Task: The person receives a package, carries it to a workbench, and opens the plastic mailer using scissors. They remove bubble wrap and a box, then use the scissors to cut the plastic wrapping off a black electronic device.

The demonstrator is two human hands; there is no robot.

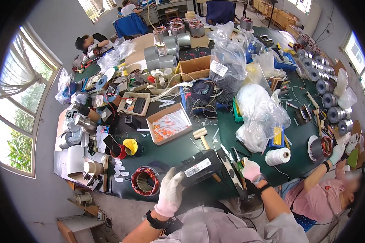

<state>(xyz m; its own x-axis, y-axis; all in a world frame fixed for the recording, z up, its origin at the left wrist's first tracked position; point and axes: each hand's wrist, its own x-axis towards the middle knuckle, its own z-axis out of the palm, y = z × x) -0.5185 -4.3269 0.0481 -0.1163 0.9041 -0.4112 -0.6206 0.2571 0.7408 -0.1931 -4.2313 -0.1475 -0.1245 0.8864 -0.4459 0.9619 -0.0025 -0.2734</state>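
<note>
Lower centre, fingers curled, the left hand (169,192) gripped a labelled black box (198,167), the right hand (251,169) a green-handled tool (239,165).

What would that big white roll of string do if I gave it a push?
The white spool would probably roll, because it's round and seems to be lying on its side. Its loose strand might trail or unwind, since it already hangs off the roll. It likely feels firm, as the string looks tightly wound.

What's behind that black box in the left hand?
Beyond the black box, a mallet shows its head and part of its handle; whatever lies directly behind the box is covered.
</note>
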